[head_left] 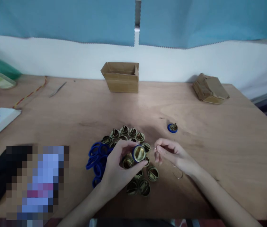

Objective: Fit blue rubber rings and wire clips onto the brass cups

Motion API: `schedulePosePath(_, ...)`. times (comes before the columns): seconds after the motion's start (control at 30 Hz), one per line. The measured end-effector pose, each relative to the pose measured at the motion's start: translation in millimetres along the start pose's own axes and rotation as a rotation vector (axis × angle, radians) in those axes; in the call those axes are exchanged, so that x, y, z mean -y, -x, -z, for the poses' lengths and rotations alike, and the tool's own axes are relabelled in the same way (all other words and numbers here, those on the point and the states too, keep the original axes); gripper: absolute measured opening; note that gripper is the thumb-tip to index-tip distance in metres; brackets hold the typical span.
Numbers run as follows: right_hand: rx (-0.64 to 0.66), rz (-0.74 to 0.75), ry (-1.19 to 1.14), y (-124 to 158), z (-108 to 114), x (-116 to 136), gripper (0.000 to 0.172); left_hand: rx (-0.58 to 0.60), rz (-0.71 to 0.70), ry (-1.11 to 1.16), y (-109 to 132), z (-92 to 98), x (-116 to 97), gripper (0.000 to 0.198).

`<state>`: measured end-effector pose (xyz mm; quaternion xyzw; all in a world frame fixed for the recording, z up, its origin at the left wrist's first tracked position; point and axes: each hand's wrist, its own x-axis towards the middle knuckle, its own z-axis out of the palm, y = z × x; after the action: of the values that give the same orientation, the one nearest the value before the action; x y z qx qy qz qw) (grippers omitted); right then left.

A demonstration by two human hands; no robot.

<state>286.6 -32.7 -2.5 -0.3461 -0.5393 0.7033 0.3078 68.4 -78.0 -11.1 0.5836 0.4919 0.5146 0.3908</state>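
My left hand (121,167) is closed around the edge of a round brass-coloured metal cap fitted with a blue ring (139,153), its hollow side with a cross strip facing me. Just to the right, my right hand (171,154) pinches a thin wire (155,148) between thumb and forefinger; most of it is hidden. Several similar brass caps (152,173) lie under and around my left hand. Loose blue rings (97,157) are heaped to its left, partly covered by it. A curved piece of wire (179,175) rests on the table below my right wrist.
One cap with a blue ring (172,127) sits apart on the wooden table (230,142). An open cardboard box (124,82) stands at the back, another box (210,89) at back right. Left are tweezers (58,89), a white power strip (2,119) and a blurred-out item (41,179).
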Motion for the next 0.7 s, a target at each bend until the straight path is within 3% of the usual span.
schedulePosePath(0.13,0.012,-0.005,-0.020,-1.6,-5.5,-3.9,0.027,-0.020,-0.046,-0.093,1.7,0.2,0.4,0.050)
schedulePosePath(0.33,-0.150,0.154,0.239,-1.0,-6.9,4.7,0.030,-0.018,-0.032,-0.180,1.4,2.3,2.8,0.052)
schedulePosePath(0.53,0.028,0.020,0.020,3.0,-15.2,-2.4,0.034,0.074,0.023,-0.157,2.1,4.6,5.2,0.055)
schedulePosePath(0.7,0.112,-0.010,0.002,1.9,-21.5,-11.8,0.036,0.156,0.026,-0.154,2.6,4.2,2.9,0.054)
